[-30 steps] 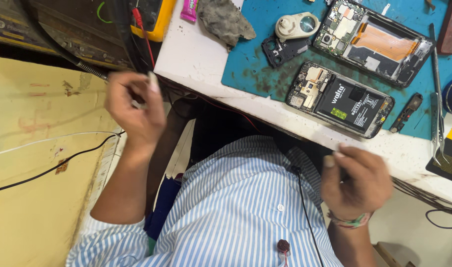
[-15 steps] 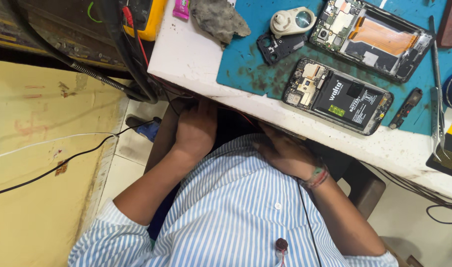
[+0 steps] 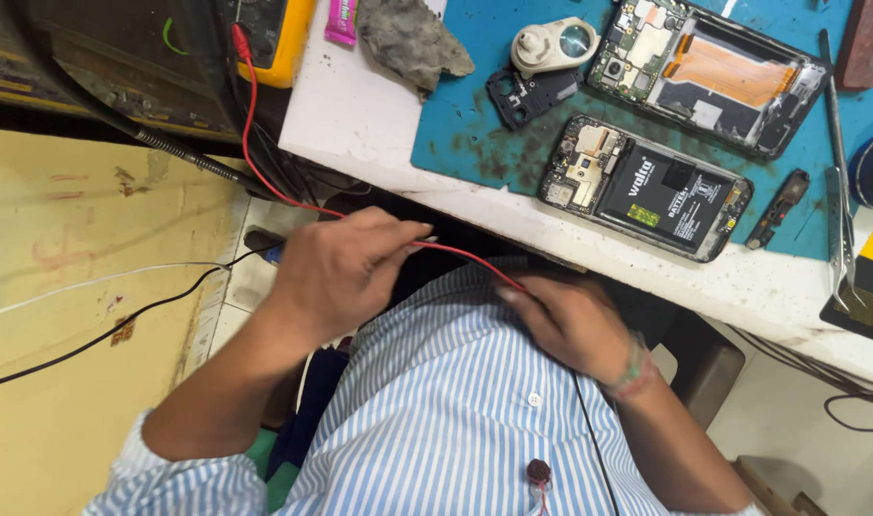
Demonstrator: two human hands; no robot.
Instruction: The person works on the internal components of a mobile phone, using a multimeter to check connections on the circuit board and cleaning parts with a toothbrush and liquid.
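My left hand (image 3: 341, 272) pinches a thin red wire (image 3: 265, 182) that runs from the yellow meter (image 3: 282, 38) at the table's corner down to my lap. My right hand (image 3: 570, 320), blurred, holds the same red wire further along, close to my blue-striped shirt (image 3: 436, 420). Both hands are below the table edge, in front of my chest. On the blue mat (image 3: 475, 143) above lie an opened phone with its black battery showing (image 3: 647, 186) and a second opened phone with an orange flex strip (image 3: 709, 72).
A grey rag (image 3: 413, 38), a white round loupe (image 3: 556, 43) and a black camera cover (image 3: 527, 96) sit on the mat. Metal tweezers (image 3: 838, 172) lie at the right. A black cable (image 3: 93, 334) crosses the yellow surface at left. A thick black hose (image 3: 121, 124) curves by the table corner.
Both hands were low in my lap half a second ago; now they have come up holding the red wire stretched between them. The view has shifted slightly.
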